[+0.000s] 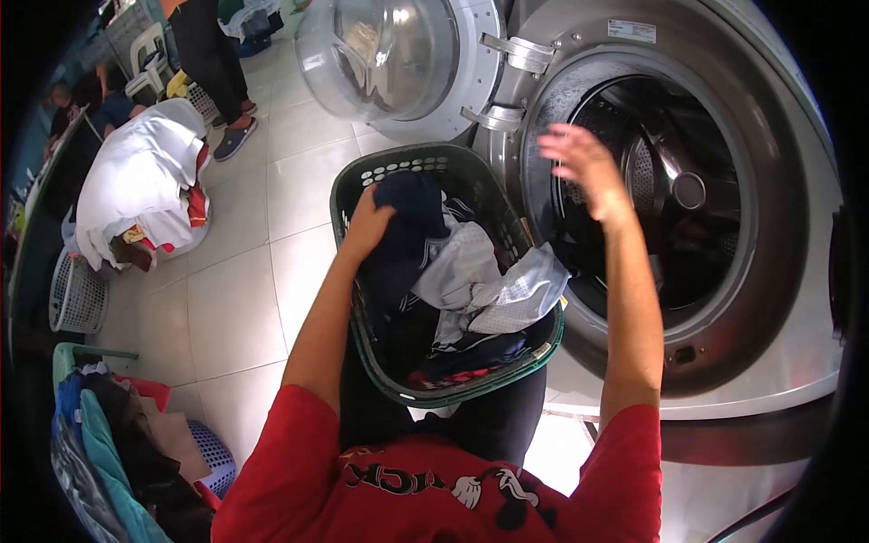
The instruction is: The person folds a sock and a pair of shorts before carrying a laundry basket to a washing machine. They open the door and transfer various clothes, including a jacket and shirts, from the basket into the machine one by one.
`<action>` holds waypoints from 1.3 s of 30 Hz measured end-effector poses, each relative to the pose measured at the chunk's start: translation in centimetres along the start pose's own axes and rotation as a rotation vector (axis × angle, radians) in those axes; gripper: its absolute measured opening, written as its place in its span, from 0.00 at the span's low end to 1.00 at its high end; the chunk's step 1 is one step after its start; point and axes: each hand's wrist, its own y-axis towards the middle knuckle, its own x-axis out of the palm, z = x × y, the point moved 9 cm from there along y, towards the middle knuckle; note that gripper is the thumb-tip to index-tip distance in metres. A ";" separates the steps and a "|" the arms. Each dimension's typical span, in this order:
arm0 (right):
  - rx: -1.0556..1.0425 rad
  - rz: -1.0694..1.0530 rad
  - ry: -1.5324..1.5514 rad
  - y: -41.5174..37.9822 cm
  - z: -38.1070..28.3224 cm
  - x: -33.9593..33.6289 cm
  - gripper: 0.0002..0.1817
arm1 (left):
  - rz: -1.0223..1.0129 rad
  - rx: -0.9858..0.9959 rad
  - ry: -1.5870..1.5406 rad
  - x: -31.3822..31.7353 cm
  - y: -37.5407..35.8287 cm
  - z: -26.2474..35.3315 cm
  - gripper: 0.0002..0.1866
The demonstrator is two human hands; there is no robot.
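Observation:
A dark green basket (453, 395) rests over my lap, holding white and grey cloth (462, 271) and dark blue clothes. My left hand (366, 224) is closed on a navy garment (405, 222) at the basket's left side. Raised with its fingers apart, my right hand (584, 167) holds nothing in front of the drum opening of a large washing machine (787, 271). Dark clothes lie inside the drum (688, 226), though their outlines are hard to tell.
The machine's round glass door (389, 59) hangs open beyond the basket. White laundry (140, 172) is piled at the left, near a white basket (77, 294). More clothes (118, 452) lie at lower left. A person in dark trousers (210, 59) stands on the tiled floor.

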 end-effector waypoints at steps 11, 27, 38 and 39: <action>-0.361 0.162 -0.009 2.2 -12.5 9.5 0.18 | -0.123 -0.072 -0.097 -7.0 5.7 17.3 0.29; -0.439 0.010 -0.355 -0.9 -28.3 3.5 0.14 | 0.172 0.725 0.390 -10.9 9.7 26.3 0.13; -0.268 -0.064 -0.536 -2.5 -26.8 0.7 0.22 | -0.280 0.453 0.313 -12.6 8.7 33.9 0.17; -0.253 -0.067 -0.714 -2.8 -26.4 1.3 0.26 | -0.092 0.439 0.223 -14.2 8.5 35.3 0.22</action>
